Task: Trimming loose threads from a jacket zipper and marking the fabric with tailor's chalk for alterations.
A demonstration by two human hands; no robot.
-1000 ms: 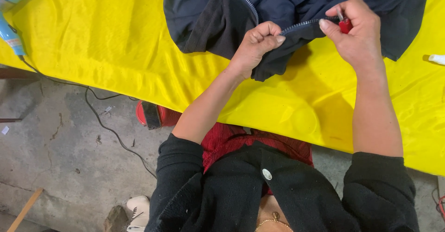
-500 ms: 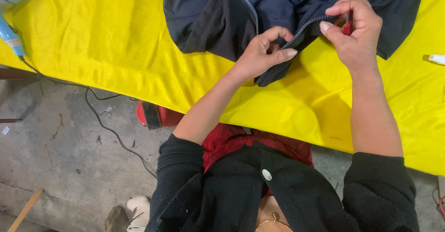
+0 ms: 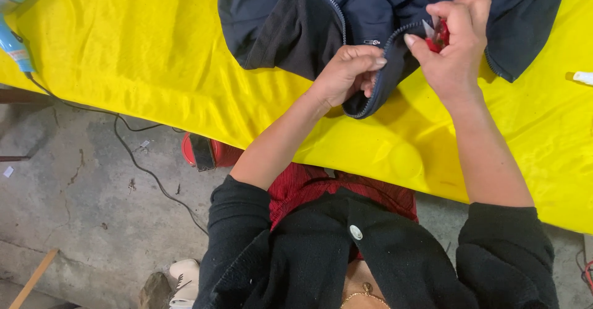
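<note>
In the head view, the left hand (image 3: 346,74) is curling its grip shut on the lower edge of a dark navy jacket (image 3: 395,12), pinching the fabric just beside the zipper (image 3: 378,77) where the hem folds under. The right hand (image 3: 454,43) is sitting just up and to the right of it, its grip pressed together around a small red tool (image 3: 441,34) whose pale metal tip is poking out between thumb and forefinger, touching the zipper line. The two hands are working close together, with only a short stretch of zipper tape between them.

The jacket is lying spread over the yellow-covered bench (image 3: 154,56), reaching above and to both sides of the hands, its dark lining turned out to the left of the left hand. Well to the left of both hands, at the far corner of the bench, a light blue hair dryer (image 3: 15,19) is resting, its cord (image 3: 142,167) trailing down across the concrete floor (image 3: 74,222). Far to the right of the right hand, a small white object (image 3: 582,77) is lying at the edge of the bench; what it is cannot be told. Below the bench edge, under the left forearm, a red stool (image 3: 207,151) is showing partly.
</note>
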